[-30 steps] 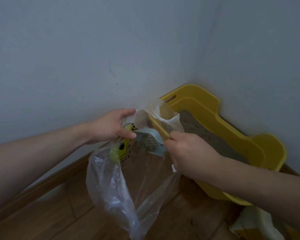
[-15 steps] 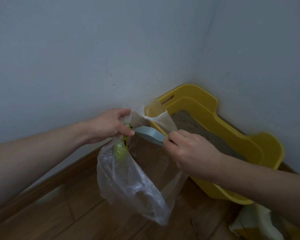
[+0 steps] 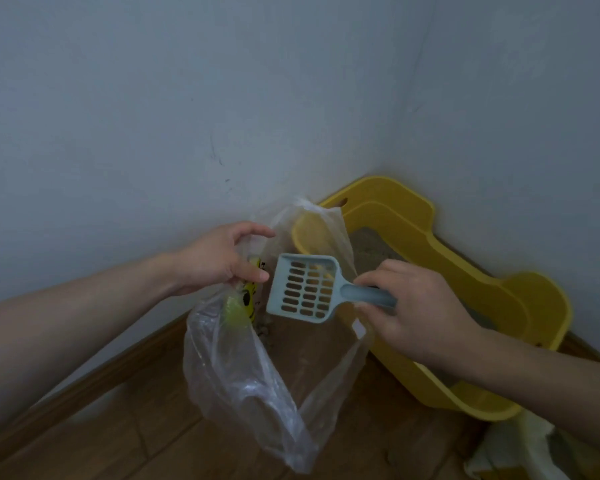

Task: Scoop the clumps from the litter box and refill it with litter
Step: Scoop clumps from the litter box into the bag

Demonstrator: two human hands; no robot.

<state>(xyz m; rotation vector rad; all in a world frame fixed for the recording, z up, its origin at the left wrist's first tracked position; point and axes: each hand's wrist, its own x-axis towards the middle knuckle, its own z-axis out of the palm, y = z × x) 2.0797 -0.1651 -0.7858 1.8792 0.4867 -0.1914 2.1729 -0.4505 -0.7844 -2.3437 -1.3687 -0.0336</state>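
Note:
A yellow litter box stands in the room's corner with grey litter inside. My left hand grips the upper edge of a clear plastic bag with a yellow-green print, holding it up left of the box. My right hand holds the handle of a pale blue slotted scoop. The scoop's slotted face is turned toward me over the bag's mouth, and it looks empty. A few small grey crumbs show inside the bag near its top.
White walls meet in the corner behind the box. A brown baseboard runs along the wooden floor. A white and yellow bag lies at the bottom right, partly cut off.
The scoop has turned from edge-on over the bag to showing its full slotted face. The bag hangs lower and has shifted slightly. Both hands stay near the bag's mouth.

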